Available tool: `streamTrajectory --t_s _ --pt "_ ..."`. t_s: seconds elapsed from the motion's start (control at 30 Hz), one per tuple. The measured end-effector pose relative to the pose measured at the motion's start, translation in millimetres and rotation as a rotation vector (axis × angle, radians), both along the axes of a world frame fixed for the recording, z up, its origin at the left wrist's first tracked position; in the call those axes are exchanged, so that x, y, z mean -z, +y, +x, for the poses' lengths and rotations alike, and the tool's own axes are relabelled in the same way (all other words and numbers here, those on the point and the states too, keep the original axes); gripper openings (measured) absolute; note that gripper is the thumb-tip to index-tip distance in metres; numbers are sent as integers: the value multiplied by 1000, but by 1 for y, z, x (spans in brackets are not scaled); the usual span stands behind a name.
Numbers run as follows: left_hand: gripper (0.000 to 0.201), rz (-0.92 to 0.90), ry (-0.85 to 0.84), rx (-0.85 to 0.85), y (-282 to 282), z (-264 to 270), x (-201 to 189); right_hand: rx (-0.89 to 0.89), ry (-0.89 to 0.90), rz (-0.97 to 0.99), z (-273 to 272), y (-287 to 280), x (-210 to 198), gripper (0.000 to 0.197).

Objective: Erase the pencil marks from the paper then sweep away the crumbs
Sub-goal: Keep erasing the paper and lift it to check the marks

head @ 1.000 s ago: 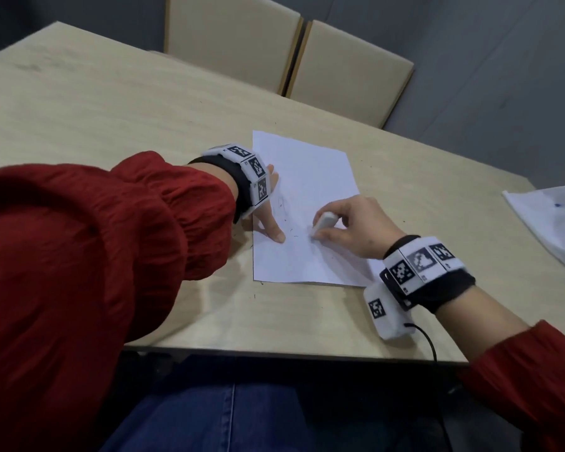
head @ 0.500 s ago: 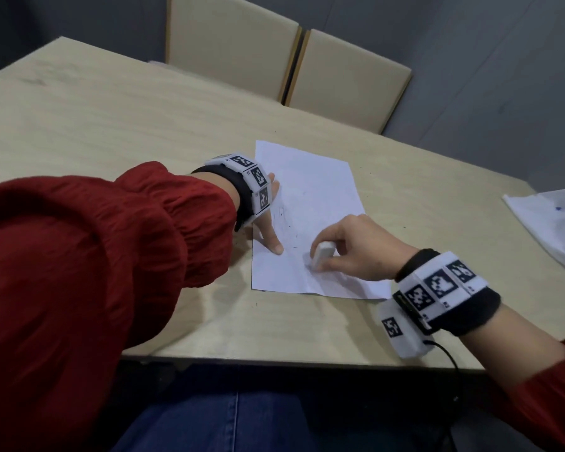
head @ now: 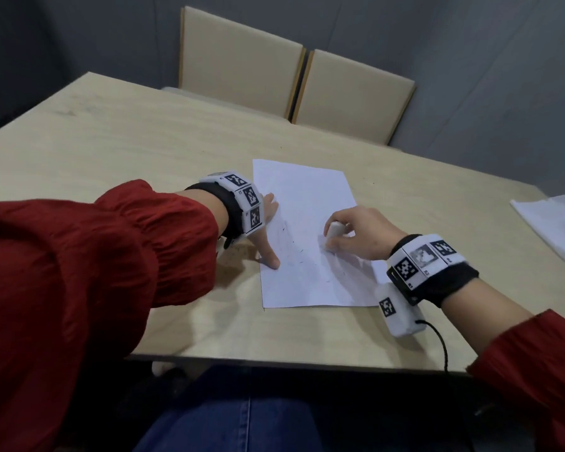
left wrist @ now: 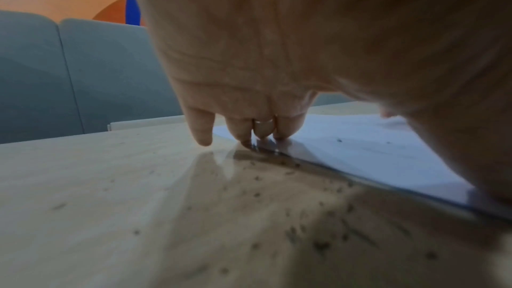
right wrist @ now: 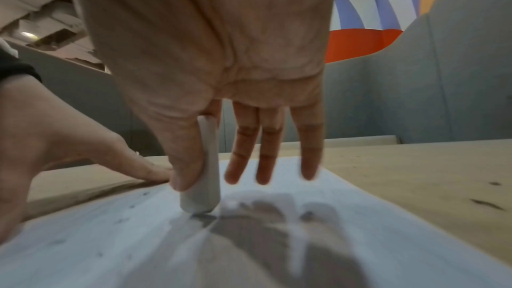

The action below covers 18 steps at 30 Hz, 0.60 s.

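Centrally on the table (head: 111,151) lies the white paper (head: 307,197), faint pencil marks (head: 291,249) across its middle. Right hand (head: 356,233) pinches a white eraser (head: 331,234) between thumb and forefinger, tip down on the sheet, other fingers (right wrist: 243,146) loose and straight. Left hand (head: 268,230) spread flat, fingertips pressing the paper's left edge; dark crumbs (left wrist: 318,227) scattered on the wood just beside that edge.

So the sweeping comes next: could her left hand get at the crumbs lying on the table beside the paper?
Probably yes. The left hand presses the paper at its left edge, and the crumbs lie on bare table right under that wrist, nothing between.
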<state>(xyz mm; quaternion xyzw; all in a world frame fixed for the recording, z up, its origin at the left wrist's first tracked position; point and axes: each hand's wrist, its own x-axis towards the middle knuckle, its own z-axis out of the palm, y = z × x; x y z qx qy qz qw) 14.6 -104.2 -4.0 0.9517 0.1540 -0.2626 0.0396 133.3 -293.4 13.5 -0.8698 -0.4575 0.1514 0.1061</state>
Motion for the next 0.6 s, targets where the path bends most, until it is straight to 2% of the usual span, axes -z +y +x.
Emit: streamTrajectory --t_s 0.1,0.3,0.47,0.6 --pt "138 0 -7 5 -2 -2 6 -74 -32 52 -7 20 -8 8" --pt "129 -2 -62 25 -9 -7 0 -91 -88 157 -15 69 -2 14" --pt "127 -46 -109 13 -8 -6 -2 -181 -148 86 -23 87 5 21" --pt "131 -23 -71 21 -7 -4 2 -154 -135 66 -24 80 6 13"
